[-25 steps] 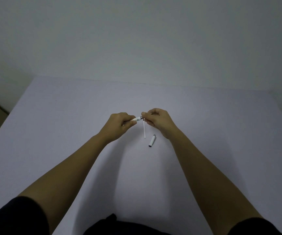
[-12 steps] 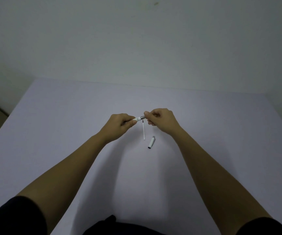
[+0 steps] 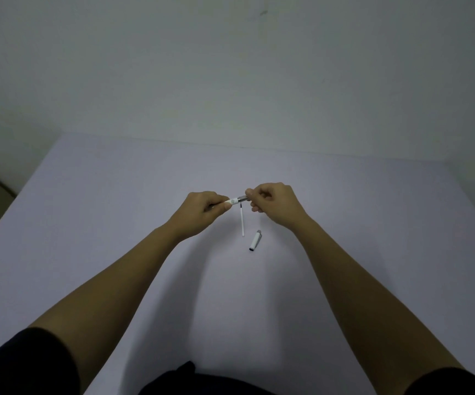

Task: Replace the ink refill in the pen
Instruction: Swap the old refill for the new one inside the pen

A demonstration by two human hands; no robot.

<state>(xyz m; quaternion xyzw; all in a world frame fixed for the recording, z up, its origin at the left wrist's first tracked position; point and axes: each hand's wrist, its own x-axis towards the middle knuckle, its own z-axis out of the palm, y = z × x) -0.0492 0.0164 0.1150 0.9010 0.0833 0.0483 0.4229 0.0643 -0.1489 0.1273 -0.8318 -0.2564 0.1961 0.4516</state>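
Between both hands, pen [image 3: 237,199] axis runs left-right: left hand [image 3: 202,208] clamps barrel, right hand [image 3: 273,203] pinches metal tip; refill [image 3: 242,220] just below, nearer right.

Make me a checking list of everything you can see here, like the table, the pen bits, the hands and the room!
Surface: pale table, bare apart from the pen parts.
Job's things: pen held between both hands; thin white refill and pen cap lying on the table.
Clutter: nothing seen.
Grippers: left hand and right hand, fingers closed on the pen's ends.
Cables: nothing seen.
Surroundings: plain wall behind.
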